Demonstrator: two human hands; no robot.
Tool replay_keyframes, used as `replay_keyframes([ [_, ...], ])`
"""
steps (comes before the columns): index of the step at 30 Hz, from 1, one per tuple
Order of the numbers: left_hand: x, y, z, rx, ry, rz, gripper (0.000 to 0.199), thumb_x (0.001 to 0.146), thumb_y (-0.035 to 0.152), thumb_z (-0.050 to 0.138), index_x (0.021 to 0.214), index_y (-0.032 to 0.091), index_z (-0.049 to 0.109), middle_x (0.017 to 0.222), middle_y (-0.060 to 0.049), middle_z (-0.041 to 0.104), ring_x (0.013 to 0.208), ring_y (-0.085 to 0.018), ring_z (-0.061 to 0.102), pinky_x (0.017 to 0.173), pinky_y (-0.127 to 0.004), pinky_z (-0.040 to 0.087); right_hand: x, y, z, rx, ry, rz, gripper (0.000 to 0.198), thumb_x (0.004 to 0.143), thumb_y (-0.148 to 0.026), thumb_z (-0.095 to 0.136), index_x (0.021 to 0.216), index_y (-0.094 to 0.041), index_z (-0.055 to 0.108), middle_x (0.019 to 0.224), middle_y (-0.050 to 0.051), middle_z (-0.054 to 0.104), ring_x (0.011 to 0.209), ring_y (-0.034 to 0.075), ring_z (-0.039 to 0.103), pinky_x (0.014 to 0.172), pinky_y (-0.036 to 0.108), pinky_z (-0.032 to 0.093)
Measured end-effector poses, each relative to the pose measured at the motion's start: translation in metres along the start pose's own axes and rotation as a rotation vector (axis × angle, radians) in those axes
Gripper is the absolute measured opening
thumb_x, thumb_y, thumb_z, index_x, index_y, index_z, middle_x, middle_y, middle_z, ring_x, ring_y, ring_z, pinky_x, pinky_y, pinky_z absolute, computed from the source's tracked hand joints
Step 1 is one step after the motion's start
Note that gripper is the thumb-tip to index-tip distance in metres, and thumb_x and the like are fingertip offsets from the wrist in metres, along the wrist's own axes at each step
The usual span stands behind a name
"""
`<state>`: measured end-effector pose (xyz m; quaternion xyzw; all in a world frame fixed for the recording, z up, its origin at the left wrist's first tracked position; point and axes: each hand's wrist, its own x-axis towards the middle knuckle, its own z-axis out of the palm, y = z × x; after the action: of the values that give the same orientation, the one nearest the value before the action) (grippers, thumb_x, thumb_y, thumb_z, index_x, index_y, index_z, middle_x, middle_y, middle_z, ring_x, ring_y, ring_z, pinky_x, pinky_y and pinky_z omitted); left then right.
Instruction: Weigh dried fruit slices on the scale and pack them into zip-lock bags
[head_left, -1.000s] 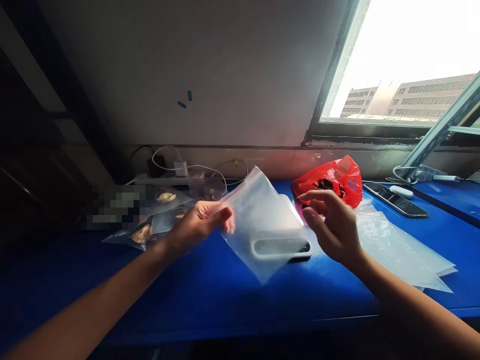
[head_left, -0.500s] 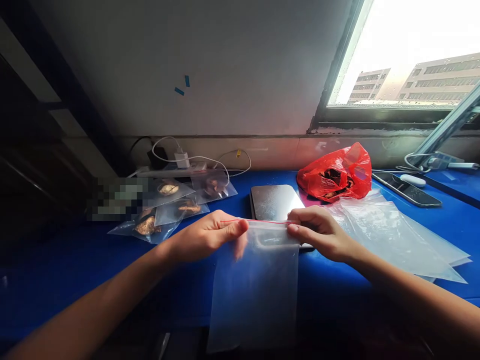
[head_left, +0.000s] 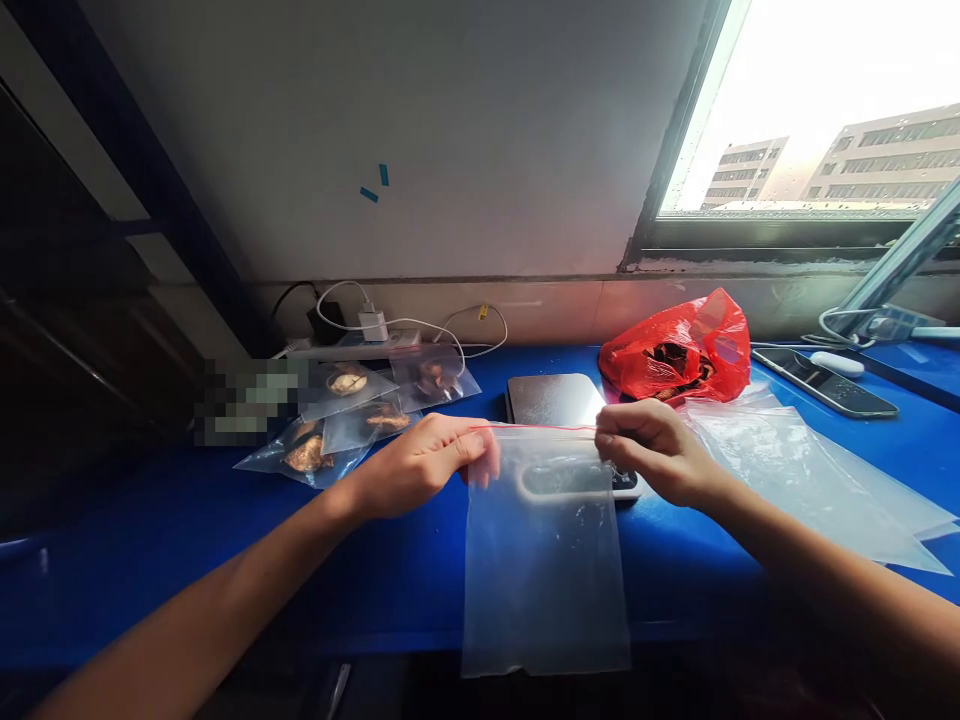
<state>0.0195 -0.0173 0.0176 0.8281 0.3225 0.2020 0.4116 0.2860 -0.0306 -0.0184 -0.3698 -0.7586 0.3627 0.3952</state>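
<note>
A clear zip-lock bag (head_left: 547, 560) with a red line along its top hangs flat between my hands, with nothing visible inside. My left hand (head_left: 431, 460) pinches its upper left corner, thumb on the near side. The upper right corner is gripped by the closed fingers of my right hand (head_left: 656, 450). Behind the bag lies a digital scale (head_left: 555, 397) with a silver plate; its front panel shows partly through the plastic. A red plastic bag (head_left: 679, 350) holding dark dried pieces sits beyond my right hand.
Several clear bags with brown pieces (head_left: 306, 453) lie at left, near a power strip (head_left: 337, 348) and white cable. Flat clear bags (head_left: 810, 470) are stacked at right. A phone (head_left: 825, 380) and white case (head_left: 837, 363) rest behind them on the blue table (head_left: 360, 590).
My left thumb has moved from lying along the bag's top edge to pinching the corner. The bag has shifted right and hangs straighter. The view has shifted slightly.
</note>
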Motion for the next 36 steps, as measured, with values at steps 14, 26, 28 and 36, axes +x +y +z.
replay_keyframes([
  [14,-0.001,-0.01,0.025,0.795,0.107,0.39,0.029,0.088,0.017,0.042,0.063,0.015,0.055,0.058,0.0,0.055,0.054,-0.013,0.048,0.055,-0.027,0.032,-0.005,-0.007,0.016,-0.625,-0.004,-0.403,0.028,0.084,-0.024,0.059,0.112,-0.017,0.059,0.092,0.007,0.061,0.085,0.017,0.053,0.072,0.031,0.042],
  [26,0.002,-0.013,0.05,0.93,0.064,0.462,0.035,0.097,0.016,0.034,0.068,0.016,0.053,0.059,-0.002,0.058,0.051,-0.015,0.053,0.049,-0.028,0.034,-0.012,-0.008,0.045,-0.866,-0.081,-0.485,0.01,0.08,-0.01,0.053,0.073,-0.017,0.056,0.068,-0.001,0.055,0.062,0.012,0.041,0.063,0.03,0.026],
  [28,0.003,-0.014,0.051,0.934,0.032,0.492,0.032,0.095,0.015,0.036,0.067,0.016,0.052,0.059,-0.002,0.057,0.05,-0.015,0.052,0.048,-0.029,0.032,-0.012,-0.01,0.045,-0.815,-0.078,-0.496,0.011,0.077,-0.009,0.053,0.07,-0.017,0.053,0.066,-0.001,0.054,0.061,0.011,0.039,0.062,0.029,0.025],
  [36,0.002,-0.006,0.04,0.711,0.026,0.61,0.028,0.089,0.015,0.04,0.062,0.018,0.048,0.053,0.0,0.051,0.049,-0.014,0.048,0.049,-0.03,0.032,-0.008,-0.016,0.032,-0.603,-0.184,-0.417,0.012,0.069,-0.008,0.057,0.066,-0.018,0.052,0.061,-0.003,0.052,0.064,0.011,0.041,0.062,0.025,0.028],
])
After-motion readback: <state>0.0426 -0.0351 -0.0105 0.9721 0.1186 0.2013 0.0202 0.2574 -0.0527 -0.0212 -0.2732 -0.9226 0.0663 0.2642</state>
